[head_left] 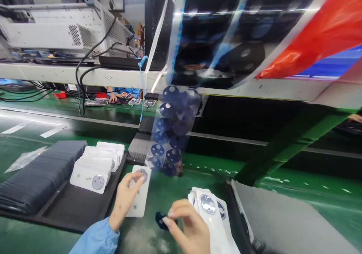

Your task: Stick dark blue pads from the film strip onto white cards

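Observation:
My left hand (124, 197) has its thumb and forefinger closed at a round grey patch (143, 172) on a white rounded panel (141, 199), which lies on the green work surface. Whether the fingertips lift that patch or only press on it cannot be made out. Lower right of the panel, my right hand (190, 225) pinches a small dark round film sticker (160, 220) just above the surface; the fingers cover part of it. Beside the right hand is a fanned pile of white panels (210, 216) with shiny round patches.
On the left, a black tray (76, 205) carries white panels (92, 169) and a row of dark grey sheets (42, 174). A sticker sheet (174, 129) hangs from the shelf edge (124, 82) ahead. Grey sheets (288, 220) fill a right-hand tray. Another person's hands (120, 96) work far behind.

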Demonstrator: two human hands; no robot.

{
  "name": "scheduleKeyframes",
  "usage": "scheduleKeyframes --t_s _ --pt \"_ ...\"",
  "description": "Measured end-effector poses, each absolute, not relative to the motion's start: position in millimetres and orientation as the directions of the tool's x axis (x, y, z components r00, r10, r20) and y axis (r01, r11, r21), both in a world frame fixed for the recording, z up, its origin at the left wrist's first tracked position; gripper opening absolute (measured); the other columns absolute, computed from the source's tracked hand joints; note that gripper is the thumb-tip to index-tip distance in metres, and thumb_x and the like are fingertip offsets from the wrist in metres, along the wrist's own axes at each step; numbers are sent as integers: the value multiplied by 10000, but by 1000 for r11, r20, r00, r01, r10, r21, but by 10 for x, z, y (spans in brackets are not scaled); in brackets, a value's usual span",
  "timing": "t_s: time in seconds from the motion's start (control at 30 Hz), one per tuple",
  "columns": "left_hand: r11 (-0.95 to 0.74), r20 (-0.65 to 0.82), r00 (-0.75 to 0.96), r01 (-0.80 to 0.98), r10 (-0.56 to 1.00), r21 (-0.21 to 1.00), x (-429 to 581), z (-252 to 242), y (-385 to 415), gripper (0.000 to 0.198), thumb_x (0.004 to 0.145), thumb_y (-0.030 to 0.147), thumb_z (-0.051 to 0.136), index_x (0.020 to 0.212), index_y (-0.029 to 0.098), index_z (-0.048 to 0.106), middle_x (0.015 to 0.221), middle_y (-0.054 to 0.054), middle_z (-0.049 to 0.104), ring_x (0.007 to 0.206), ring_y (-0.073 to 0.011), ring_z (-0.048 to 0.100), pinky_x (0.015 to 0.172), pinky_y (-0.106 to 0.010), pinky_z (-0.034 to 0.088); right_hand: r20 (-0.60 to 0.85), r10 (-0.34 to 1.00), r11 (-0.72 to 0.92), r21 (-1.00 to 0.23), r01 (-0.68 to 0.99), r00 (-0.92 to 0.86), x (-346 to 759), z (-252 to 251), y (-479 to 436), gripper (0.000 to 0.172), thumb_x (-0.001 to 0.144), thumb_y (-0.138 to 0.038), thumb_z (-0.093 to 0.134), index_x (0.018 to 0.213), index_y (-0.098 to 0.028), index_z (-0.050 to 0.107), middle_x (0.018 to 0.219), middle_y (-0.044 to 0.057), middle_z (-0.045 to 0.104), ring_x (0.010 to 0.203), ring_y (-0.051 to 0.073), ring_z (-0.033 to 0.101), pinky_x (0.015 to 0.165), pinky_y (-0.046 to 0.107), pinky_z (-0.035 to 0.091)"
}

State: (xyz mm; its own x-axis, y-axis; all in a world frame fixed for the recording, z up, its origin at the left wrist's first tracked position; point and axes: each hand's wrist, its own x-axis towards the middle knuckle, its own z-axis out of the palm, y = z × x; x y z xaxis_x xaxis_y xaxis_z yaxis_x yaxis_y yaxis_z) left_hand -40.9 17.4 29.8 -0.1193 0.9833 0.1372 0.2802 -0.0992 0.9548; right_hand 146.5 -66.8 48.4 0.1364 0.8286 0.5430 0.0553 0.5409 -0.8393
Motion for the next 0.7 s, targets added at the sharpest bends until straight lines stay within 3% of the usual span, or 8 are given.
scheduleKeyframes --t_s 0.07,0.13,0.23,0.3,0.37,0.47,0.57,0.7 --pt "-171 278 -274 358 921 918 -548 483 66 263 829 421 589 953 204 672 1102 -87 677 1101 -289 587 950 -407 463 311 931 342 -926 -161 189 1450 432 -624 165 730 -229 753 813 -227 610 734 3 595 636 152 602 604 272 518" --pt "-249 502 -452 509 737 824 -685 719 -110 231 853 366 584 1012 219 664 1131 -70 658 1112 -266 582 994 -394 437 153 975 197 -927 -320 159 1435 361 -587 329 700 -310 792 946 -237 586 748 -7 593 638 149 594 611 271 522" --pt "-322 656 -558 583 508 746 -753 1024 -399 203 801 287 676 991 218 686 1109 -46 653 991 -232 630 951 -343 470 94 994 110 -919 -379 61 1429 282 -573 418 699 -341 797 1048 -243 591 779 2 599 694 157 594 642 270 525" --pt "-321 533 -510 447 675 835 -655 1086 -519 221 762 321 721 951 215 677 1055 -38 681 836 -207 668 770 -289 545 87 994 105 -920 -377 66 1448 267 -585 275 719 -344 782 924 -225 644 795 11 595 721 153 589 652 254 520" --pt "-178 239 -324 206 915 962 -462 1005 -546 340 733 379 748 1002 222 611 1030 -44 701 703 -198 684 579 -264 555 90 988 134 -908 -397 128 1484 277 -594 205 725 -356 775 798 -212 649 784 9 591 710 145 585 632 235 515" --pt "78 -75 39 -100 996 992 -121 739 -467 505 775 412 714 1160 252 429 1081 -79 688 672 -201 694 537 -279 558 90 975 159 -923 -350 204 1535 308 -584 210 725 -361 776 789 -201 656 761 8 613 710 153 607 643 243 528" --pt "159 -106 214 -250 971 955 108 516 -373 597 831 413 659 1293 277 306 1132 -100 678 708 -196 701 613 -300 564 49 966 108 -969 -224 256 1556 318 -560 231 727 -361 775 831 -185 667 797 33 673 760 183 653 709 280 551" --pt "171 -111 251 -232 962 957 130 385 -340 600 838 448 636 1340 247 377 1169 -117 681 914 -269 697 716 -329 569 57 944 90 -992 -85 325 1532 295 -546 240 734 -361 759 863 -173 683 843 68 710 748 199 676 695 299 568"
